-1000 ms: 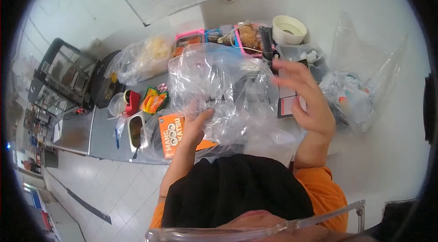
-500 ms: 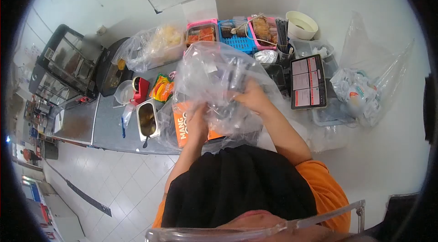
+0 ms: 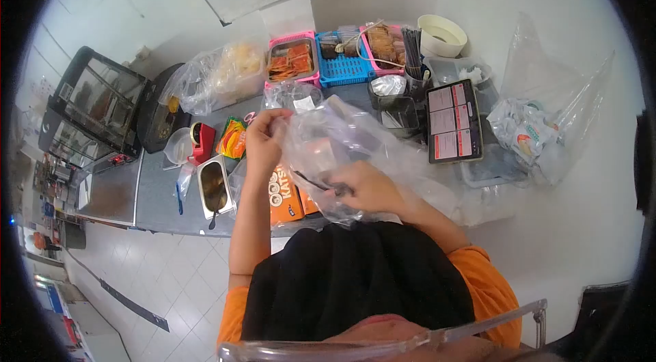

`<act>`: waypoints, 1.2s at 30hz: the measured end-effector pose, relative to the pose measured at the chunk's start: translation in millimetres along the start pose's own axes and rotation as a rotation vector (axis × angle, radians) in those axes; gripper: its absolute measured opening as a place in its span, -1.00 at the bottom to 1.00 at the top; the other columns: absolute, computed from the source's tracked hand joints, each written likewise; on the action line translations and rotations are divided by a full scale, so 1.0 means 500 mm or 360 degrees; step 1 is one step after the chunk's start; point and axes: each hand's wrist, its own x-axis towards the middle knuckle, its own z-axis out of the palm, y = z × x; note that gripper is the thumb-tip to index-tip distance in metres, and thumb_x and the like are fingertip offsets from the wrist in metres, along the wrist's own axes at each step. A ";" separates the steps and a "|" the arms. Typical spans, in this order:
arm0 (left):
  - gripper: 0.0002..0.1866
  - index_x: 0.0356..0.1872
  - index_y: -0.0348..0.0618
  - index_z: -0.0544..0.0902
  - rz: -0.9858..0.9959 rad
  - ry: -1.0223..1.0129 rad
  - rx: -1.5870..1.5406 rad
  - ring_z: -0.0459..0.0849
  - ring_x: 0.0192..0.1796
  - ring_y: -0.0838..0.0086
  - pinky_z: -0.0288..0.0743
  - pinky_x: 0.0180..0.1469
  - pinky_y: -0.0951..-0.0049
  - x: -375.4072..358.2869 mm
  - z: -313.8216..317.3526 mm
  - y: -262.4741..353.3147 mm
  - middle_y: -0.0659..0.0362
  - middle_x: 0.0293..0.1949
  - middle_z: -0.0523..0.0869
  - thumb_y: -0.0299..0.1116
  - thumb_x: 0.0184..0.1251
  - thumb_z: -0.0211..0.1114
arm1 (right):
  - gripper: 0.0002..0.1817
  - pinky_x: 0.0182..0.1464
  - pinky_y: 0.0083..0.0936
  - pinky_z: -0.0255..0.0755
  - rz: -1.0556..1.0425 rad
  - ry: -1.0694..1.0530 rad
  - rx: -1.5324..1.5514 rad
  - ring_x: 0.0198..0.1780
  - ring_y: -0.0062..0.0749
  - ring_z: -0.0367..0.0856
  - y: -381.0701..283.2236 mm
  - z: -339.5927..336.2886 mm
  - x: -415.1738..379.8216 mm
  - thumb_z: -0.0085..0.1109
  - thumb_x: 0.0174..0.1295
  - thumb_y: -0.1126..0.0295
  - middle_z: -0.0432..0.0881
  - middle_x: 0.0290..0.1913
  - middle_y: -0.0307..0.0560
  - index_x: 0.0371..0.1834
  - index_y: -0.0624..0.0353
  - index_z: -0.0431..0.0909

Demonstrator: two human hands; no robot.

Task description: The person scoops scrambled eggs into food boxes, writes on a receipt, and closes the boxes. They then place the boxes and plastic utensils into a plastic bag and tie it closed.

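Observation:
A large clear plastic bag (image 3: 345,133) spreads between my hands, over the counter. My left hand (image 3: 266,138) is raised at its left side, fingers pinched on the edge of the plastic. Lower and to the right, my right hand (image 3: 369,188) is closed in the gathered plastic, and a thin dark strip (image 3: 311,181) sticks out leftward from its fingers. Beneath the bag lies an orange printed box (image 3: 283,201), partly covered by the plastic. Beyond my left hand is a clear plastic container (image 3: 290,95) with a white label.
Left of the box stand a metal pan (image 3: 214,188) with a spoon, a red tape dispenser (image 3: 202,140) and a colourful packet (image 3: 234,138). Pink and blue baskets (image 3: 342,72) line the back. At right are a tablet (image 3: 454,121) and a bag of wrappers (image 3: 529,126).
My left hand has moved up and away from me along the bag, while my right hand has come lower and nearer. The bag is stretched differently, and more of the orange box shows.

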 end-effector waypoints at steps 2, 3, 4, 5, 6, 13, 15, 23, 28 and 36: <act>-0.91 -0.38 -0.27 0.64 -0.0031 0.0092 0.0214 0.44 -0.47 0.70 0.28 -0.41 0.67 0.032 -0.004 -0.041 0.28 -0.49 0.60 -0.58 0.15 0.17 | -0.85 -0.39 -0.31 0.36 -0.0155 0.0233 0.0018 -0.48 -0.16 0.55 -0.029 -0.035 -0.016 0.19 0.09 0.40 0.56 -0.46 0.03 -0.31 0.22 0.54; -0.91 -0.38 -0.27 0.64 -0.0028 0.0093 0.0216 0.44 -0.47 0.70 0.28 -0.41 0.67 0.042 -0.002 -0.038 0.28 -0.49 0.60 -0.58 0.15 0.17 | -0.85 -0.39 -0.31 0.36 -0.0159 0.0235 0.0018 -0.48 -0.16 0.55 -0.021 -0.047 -0.021 0.19 0.09 0.40 0.56 -0.46 0.03 -0.31 0.22 0.54; -0.90 -0.39 -0.26 0.64 0.0137 0.0203 0.0303 0.40 -0.49 0.69 0.25 -0.43 0.65 0.052 -0.001 -0.031 0.30 -0.50 0.58 -0.59 0.14 0.16 | -0.86 -0.37 -0.31 0.36 -0.0048 0.0156 -0.0015 -0.42 -0.18 0.58 -0.008 -0.063 -0.026 0.18 0.07 0.42 0.58 -0.42 0.04 -0.32 0.22 0.54; -0.89 -0.39 -0.25 0.64 0.0302 0.0316 0.0387 0.36 -0.51 0.69 0.22 -0.45 0.63 0.063 0.004 -0.010 0.32 -0.51 0.55 -0.61 0.13 0.14 | -0.86 -0.36 -0.32 0.37 0.0063 0.0075 -0.0051 -0.36 -0.19 0.62 0.006 -0.080 -0.031 0.17 0.05 0.44 0.60 -0.38 0.05 -0.32 0.22 0.55; -0.91 -0.44 -0.26 0.63 0.0307 0.0444 0.0039 0.32 -0.53 0.63 0.20 -0.46 0.57 0.079 0.004 -0.002 0.30 -0.57 0.50 -0.59 0.07 0.15 | -0.86 -0.36 -0.32 0.37 0.0063 0.0073 -0.0054 -0.36 -0.19 0.62 0.029 -0.096 -0.037 0.17 0.05 0.44 0.60 -0.38 0.05 -0.32 0.22 0.55; -0.81 -0.40 -0.29 0.67 0.0429 0.0631 0.1347 0.61 -0.42 0.18 0.42 -0.33 0.29 0.177 -0.064 -0.039 -0.01 -0.49 0.62 -0.54 -0.08 0.15 | -0.82 0.07 -0.25 0.44 -0.0628 0.0711 0.1028 -0.03 -0.17 0.62 0.044 -0.093 -0.045 0.14 0.18 0.54 0.64 -0.09 0.03 -0.14 0.28 0.54; -0.74 -0.30 -0.28 0.70 0.0158 0.0790 0.1232 0.68 -0.30 0.10 0.49 -0.21 0.26 0.217 -0.120 -0.102 -0.11 -0.40 0.68 -0.50 -0.07 0.16 | -0.79 0.14 -0.23 0.42 -0.0652 0.1027 0.1473 -0.02 -0.17 0.61 0.044 -0.104 -0.044 0.12 0.21 0.57 0.63 -0.06 0.01 -0.08 0.29 0.51; -0.37 0.10 -0.41 0.45 -0.0356 0.0712 0.0354 0.62 0.01 0.06 0.47 0.04 0.28 0.259 -0.266 -0.275 -0.16 -0.05 0.64 -0.38 -0.08 0.41 | -0.72 0.08 -0.35 0.44 0.0113 0.1740 0.1652 0.01 -0.32 0.57 0.120 -0.151 -0.007 0.18 0.19 0.58 0.62 -0.06 -0.06 -0.01 0.24 0.48; -0.30 0.15 -0.35 0.39 0.0736 0.0495 0.1418 0.55 0.11 0.07 0.38 0.17 0.26 0.195 -0.125 -0.120 -0.07 0.01 0.61 -0.28 -0.02 0.47 | -0.66 0.03 -0.51 0.41 0.0216 0.1495 0.1653 -0.08 -0.49 0.56 0.090 -0.116 0.011 0.29 0.10 0.60 0.60 -0.12 -0.14 -0.04 0.24 0.49; -0.62 -0.08 -0.29 0.59 -0.0336 -0.0550 0.0038 0.65 -0.21 0.54 0.50 -0.13 0.51 -0.070 0.089 0.085 0.16 -0.26 0.70 -0.37 0.09 0.45 | -0.61 -0.12 -0.56 0.44 0.0254 0.0911 0.1247 -0.21 -0.58 0.56 0.050 -0.064 0.042 0.45 0.01 0.40 0.65 -0.21 -0.20 -0.11 0.26 0.55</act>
